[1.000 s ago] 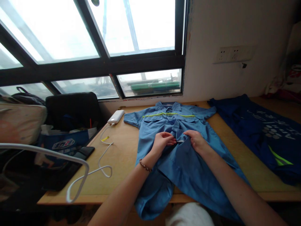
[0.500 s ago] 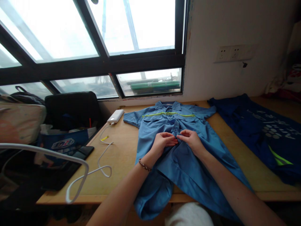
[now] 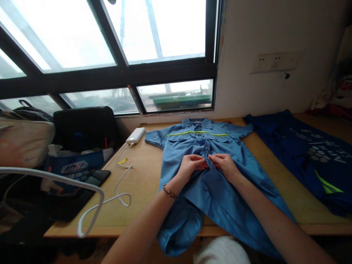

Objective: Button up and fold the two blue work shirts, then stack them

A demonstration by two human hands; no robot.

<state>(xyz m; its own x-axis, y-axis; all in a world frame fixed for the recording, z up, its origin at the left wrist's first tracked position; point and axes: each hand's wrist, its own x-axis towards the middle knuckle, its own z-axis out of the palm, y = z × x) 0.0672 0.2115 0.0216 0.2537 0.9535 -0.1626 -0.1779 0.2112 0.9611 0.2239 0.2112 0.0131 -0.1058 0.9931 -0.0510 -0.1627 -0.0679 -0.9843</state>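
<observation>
A blue short-sleeved work shirt (image 3: 176,146) with a yellow-green stripe across the chest lies front up, its collar toward the window and its lower part hanging over the table's near edge. At the middle of its front placket, my left hand (image 3: 191,164) pinches the cloth from the left. My right hand (image 3: 223,165) grips the other front edge, fingertips close to those of the left. Below the hands the two front panels spread apart. Whether a button sits between the fingers is too small to make out.
On the wooden table (image 3: 145,172) lie a white power bank (image 3: 135,135) with a white cable (image 3: 118,190), a black phone (image 3: 99,177) at the left edge, and a dark blue printed garment (image 3: 297,146) on the right. Bags (image 3: 74,168) and a black chair back (image 3: 85,126) stand left.
My right fingertips have shifted slightly, and the placket edge between the hands now stands up folded. My left hand stays almost where it was.
</observation>
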